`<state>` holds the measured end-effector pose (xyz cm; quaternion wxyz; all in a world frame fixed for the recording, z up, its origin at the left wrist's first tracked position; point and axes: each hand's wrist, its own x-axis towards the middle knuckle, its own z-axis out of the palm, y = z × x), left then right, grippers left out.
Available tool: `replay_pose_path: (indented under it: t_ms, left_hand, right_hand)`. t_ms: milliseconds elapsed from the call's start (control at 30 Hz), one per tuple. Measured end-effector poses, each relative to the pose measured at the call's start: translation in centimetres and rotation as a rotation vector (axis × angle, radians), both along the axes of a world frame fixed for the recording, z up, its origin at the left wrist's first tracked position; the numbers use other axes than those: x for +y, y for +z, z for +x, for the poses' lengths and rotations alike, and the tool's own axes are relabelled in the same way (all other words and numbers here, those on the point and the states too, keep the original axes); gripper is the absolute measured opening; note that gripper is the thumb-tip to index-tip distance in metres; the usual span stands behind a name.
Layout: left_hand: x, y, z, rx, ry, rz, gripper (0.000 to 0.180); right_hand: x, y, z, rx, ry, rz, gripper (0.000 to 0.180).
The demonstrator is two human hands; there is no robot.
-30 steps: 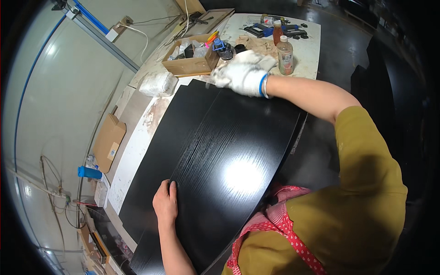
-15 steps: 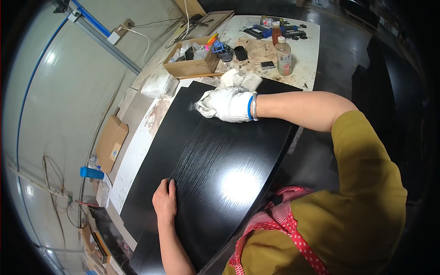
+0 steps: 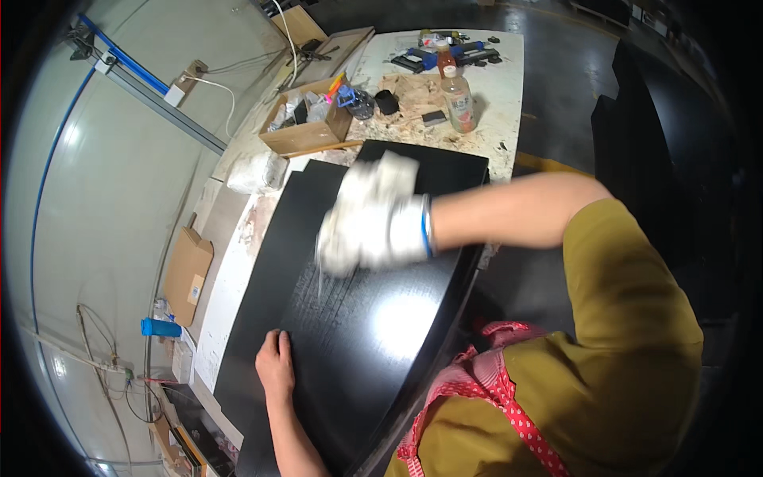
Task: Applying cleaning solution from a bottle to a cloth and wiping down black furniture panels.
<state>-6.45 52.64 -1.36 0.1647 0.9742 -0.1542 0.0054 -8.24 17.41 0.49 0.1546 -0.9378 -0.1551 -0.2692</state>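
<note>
My right hand (image 3: 369, 234), in a white knit glove and smeared by motion, is closed around a white cloth (image 3: 388, 176) over the far half of a glossy black panel (image 3: 350, 350). A thin pale streak shows below its fingers, too blurred to make out. Fine grain-like streaks mark the panel under and just nearer than the glove. Bare and still, my left hand (image 3: 275, 372) rests on the left part of the panel, its fingers lying against the surface and holding nothing visible.
Beyond the panel, a stained white tabletop (image 3: 493, 79) carries a cardboard box (image 3: 306, 135), a blue-topped bottle (image 3: 355, 102), a drink bottle (image 3: 458, 102), a reddish bottle (image 3: 446, 60) and blue-black tools (image 3: 421, 60). Left stand a white bundle (image 3: 257, 172), a cardboard piece (image 3: 188, 274) and a blue cup (image 3: 160, 327).
My right hand has swept nearer across the panel with the cloth, over the streaked area. My left hand stays on the panel. The whole view has shifted slightly.
</note>
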Motion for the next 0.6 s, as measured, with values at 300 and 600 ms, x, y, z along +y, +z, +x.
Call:
replay_pose_path:
  t_ms: [300,600]
  left_hand:
    - [-7.7,0.8,4.0,-0.182,-0.356,0.062,0.041]
    - [-20.3,0.4,7.5,0.038,-0.392,0.007,0.06]
  right_hand:
    - [-23.0,2.2,-6.1,0.099,-0.148,-0.273,0.05]
    - [-14.8,0.8,-4.1,0.387,-0.211,0.301,0.026]
